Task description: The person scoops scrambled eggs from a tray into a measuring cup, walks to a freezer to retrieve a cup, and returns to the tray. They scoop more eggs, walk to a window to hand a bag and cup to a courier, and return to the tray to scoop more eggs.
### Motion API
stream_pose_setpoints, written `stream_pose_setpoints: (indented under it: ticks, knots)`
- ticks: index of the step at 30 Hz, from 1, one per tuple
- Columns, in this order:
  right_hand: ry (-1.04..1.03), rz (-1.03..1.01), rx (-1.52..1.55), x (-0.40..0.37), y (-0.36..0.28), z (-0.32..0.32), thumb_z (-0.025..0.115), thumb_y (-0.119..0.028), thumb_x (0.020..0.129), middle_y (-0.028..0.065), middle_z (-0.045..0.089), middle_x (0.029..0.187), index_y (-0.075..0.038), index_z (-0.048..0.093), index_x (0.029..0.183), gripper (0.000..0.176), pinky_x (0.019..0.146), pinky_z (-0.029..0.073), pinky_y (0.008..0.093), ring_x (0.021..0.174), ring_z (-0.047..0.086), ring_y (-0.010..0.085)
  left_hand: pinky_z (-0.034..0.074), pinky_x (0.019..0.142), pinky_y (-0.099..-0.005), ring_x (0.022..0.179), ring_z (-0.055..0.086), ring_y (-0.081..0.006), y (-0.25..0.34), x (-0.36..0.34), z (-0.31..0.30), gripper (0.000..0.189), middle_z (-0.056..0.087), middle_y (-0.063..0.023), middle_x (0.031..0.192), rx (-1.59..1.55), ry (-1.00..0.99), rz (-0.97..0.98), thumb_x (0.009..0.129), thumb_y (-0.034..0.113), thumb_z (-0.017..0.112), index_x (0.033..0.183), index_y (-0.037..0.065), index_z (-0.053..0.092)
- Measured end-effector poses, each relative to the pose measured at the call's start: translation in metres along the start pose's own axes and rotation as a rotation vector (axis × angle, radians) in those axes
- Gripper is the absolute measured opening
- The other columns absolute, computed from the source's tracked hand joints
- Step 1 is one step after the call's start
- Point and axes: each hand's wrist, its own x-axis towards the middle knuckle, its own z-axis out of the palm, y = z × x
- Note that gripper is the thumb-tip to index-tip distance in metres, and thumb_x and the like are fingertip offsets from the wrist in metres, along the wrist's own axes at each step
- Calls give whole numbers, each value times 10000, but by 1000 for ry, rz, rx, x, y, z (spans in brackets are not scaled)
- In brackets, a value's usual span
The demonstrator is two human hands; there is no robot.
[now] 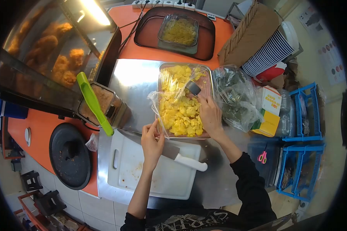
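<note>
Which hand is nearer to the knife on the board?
Left. The left hand is beside the knife, at its blade; the right hand is farther off, by the right edge of the tray.

- Bright orange countertop (40, 129) glowing up here!
- Lumpy yellow food pieces (183, 115), vivid!
- Slim lime-green plastic tongs (89, 101)!
- Stacked round paper cups (266, 52), striped dark and white!
- Blue plastic racks (306, 111)!

Both hands (153, 141) (211, 115) forward, forearms angled inward (fingers bent).
</note>
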Motion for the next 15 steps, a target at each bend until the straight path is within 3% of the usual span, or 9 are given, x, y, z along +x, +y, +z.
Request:
stream_pose_setpoints:
  ticks: [4,7,15]
  knots:
    - [87,-97,34,2,-8,-6,512,7,768,130,526,867,-77,576,1110,357,652,463,426,793,562,318,476,620,-254,617,506,-134,-1,5,-1,487,474,-100,928,-5,-37,-18,738,-1,594,1220,45,539]
    - [25,-161,-96,4,-14,4,507,5,776,116,539,880,-84,580,1108,352,635,465,426,782,575,313,475,617,-253,612,502,-131,-3,7,-1,518,466,-96,949,4,-95,-74,717,-1,591,1227,79,543]
    - [-20,31,-3,-7,0,-7,512,-26,791,112,560,921,-86,570,1127,347,646,468,429,761,589,327,475,628,-270,626,519,-155,-1,4,-2,560,467,-95,947,-3,-81,-54,719,-8,572,1261,121,518]
